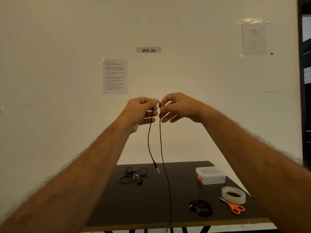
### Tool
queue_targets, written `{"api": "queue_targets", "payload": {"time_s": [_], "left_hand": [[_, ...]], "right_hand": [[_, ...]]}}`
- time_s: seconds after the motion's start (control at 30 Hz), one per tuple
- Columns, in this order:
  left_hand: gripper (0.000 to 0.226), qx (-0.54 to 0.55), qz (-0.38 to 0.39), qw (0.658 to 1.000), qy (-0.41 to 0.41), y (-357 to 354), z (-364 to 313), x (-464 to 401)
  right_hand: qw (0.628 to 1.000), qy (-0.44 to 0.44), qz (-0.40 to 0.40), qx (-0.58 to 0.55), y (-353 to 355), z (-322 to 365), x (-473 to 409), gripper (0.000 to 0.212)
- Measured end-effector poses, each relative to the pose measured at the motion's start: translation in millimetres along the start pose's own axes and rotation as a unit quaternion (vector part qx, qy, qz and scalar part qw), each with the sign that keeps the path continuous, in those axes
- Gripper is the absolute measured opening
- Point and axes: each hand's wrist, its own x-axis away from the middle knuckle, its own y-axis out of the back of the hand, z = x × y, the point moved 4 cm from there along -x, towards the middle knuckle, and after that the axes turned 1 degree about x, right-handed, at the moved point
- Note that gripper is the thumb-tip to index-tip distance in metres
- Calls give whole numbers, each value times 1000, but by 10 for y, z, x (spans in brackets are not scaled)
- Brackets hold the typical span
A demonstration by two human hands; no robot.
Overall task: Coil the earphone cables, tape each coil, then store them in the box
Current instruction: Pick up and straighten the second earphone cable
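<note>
I hold a black earphone cable (pixel 161 140) up in front of the wall, bent over at the top. My left hand (pixel 143 111) pinches it near the bend, and its plug end (pixel 157 169) dangles above the table. My right hand (pixel 178 107) pinches the other strand, which hangs down past the table's front edge. A loose tangled earphone (pixel 133 176) lies at the table's back left. A coiled black earphone (pixel 201 207) lies at the front right. The clear plastic box (pixel 211 176) with a red clasp stands lidded at the back right.
A roll of clear tape (pixel 234 194) and orange-handled scissors (pixel 234 207) lie at the right of the dark table (pixel 151 207). Papers and a "WS 05" sign (pixel 148 50) hang on the wall. A dark door frame (pixel 304 81) stands at far right.
</note>
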Motion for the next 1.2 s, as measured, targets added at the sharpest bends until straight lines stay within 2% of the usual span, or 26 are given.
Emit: {"api": "queue_targets", "payload": {"time_s": [0.07, 0.13, 0.23, 0.4, 0.5, 0.53, 0.7, 0.8, 0.9, 1.0, 1.1, 1.2], "left_hand": [[12, 28, -11, 1000, -1, -2, -5, -1], [12, 65, -24, 998, -2, 0, -12, -6], [11, 72, -38, 997, 0, 27, -9, -20], [12, 82, -56, 995, -3, 57, -3, -21], [10, 104, -91, 990, -7, 101, -18, -41], [9, 117, -104, 988, -9, 123, -18, -63], [4, 196, -184, 961, -69, 356, -104, -209], [9, 197, -231, 946, -112, 552, -87, -286], [11, 206, -279, 927, -144, 752, -5, -304], [10, 193, -333, 909, -159, 985, 97, -290], [10, 152, -347, 912, -154, 1050, 185, -253], [8, 81, -261, 956, -103, 744, 286, -196]], "right_hand": [[999, 7, 12, -39, -30, 36, 26, 29], [998, 19, 14, -51, -70, 47, 31, 33], [997, 22, -2, -70, -109, 32, 10, 24], [991, -17, 48, -124, -268, -51, 24, 21], [991, -22, 29, -129, -325, -109, 22, 9], [990, -23, 30, -133, -344, -138, 31, 11], [972, -64, 117, -191, -558, -380, 136, 18], [974, -83, 151, -145, -615, -560, 152, 15], [973, -110, 186, -79, -592, -779, 183, 21], [966, -128, 220, 37, -575, -1009, 243, 13], [974, -123, 168, 87, -523, -1116, 219, 7], [994, -81, 70, 10, -485, -907, 139, 12]]}}
